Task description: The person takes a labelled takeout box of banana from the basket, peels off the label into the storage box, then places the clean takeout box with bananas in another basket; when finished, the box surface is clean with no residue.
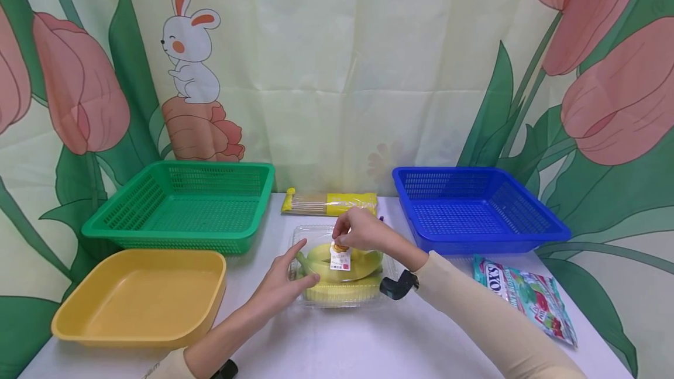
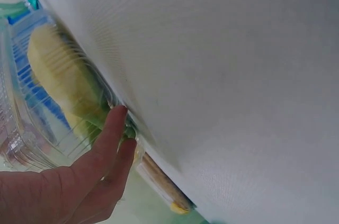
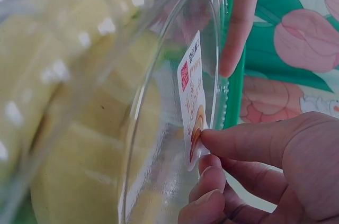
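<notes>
Container (image 1: 312,235) sits below right hand (image 1: 360,230), which pinches its label (image 1: 340,259), and against spread left hand (image 1: 281,281).

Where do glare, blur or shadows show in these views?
Right wrist: bright glints dot the ridged clear plastic box, and the yellow bananas inside look soft; left wrist: dim, the white tabletop greyed; head: brighter, with a soft shadow on the tabletop near the box.
</notes>
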The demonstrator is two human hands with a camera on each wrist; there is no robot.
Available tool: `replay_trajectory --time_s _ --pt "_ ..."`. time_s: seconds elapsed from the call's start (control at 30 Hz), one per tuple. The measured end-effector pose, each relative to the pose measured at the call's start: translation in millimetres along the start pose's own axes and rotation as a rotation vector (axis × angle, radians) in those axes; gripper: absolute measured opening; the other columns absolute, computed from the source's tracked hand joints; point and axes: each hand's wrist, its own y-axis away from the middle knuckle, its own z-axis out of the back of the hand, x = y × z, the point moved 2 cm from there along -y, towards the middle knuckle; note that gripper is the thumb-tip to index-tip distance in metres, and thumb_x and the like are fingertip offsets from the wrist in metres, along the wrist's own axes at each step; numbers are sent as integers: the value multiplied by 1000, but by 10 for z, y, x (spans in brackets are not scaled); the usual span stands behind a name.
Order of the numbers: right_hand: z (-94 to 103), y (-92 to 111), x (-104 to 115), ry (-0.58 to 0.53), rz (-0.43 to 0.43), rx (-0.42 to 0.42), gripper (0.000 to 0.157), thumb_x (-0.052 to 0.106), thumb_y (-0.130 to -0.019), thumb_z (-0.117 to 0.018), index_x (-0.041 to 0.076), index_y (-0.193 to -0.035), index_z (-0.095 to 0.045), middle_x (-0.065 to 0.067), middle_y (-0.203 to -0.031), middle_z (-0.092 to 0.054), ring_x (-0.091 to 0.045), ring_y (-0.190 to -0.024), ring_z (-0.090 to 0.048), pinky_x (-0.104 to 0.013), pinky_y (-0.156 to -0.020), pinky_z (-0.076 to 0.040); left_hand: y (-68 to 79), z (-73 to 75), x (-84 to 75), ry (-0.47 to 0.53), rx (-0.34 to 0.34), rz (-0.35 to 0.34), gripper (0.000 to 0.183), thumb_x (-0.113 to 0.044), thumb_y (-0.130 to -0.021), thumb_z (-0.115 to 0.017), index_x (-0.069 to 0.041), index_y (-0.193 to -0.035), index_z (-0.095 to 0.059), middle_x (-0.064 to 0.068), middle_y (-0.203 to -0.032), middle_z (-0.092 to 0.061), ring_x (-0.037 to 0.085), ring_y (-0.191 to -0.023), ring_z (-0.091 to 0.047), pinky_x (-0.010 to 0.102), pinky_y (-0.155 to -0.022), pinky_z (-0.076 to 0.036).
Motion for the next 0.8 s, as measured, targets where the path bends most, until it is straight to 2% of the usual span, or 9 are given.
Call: replay_trajectory --time_s 0.2,0.8 --pt "-16 13 12 7 -40 7 10 5 -89 -79 10 -81 -76 3 -74 -71 -11 -71 -55 -20 -59 -42 6 0 -8 5 2 -4 83 -30 -93 -78 -27 -166 -37 26 -164 -40 50 -153 -38 77 -118 -35" --pt "15 28 47 1 -44 28 14 5 -90 -80 12 -80 -72 3 -76 -71 -11 -73 -57 -21 -61 -43 7 -3 -7 10 0 9 82 -30 -93 -78 -28 -165 -38 26 -164 -39 50 -154 -36 78 -118 -33"
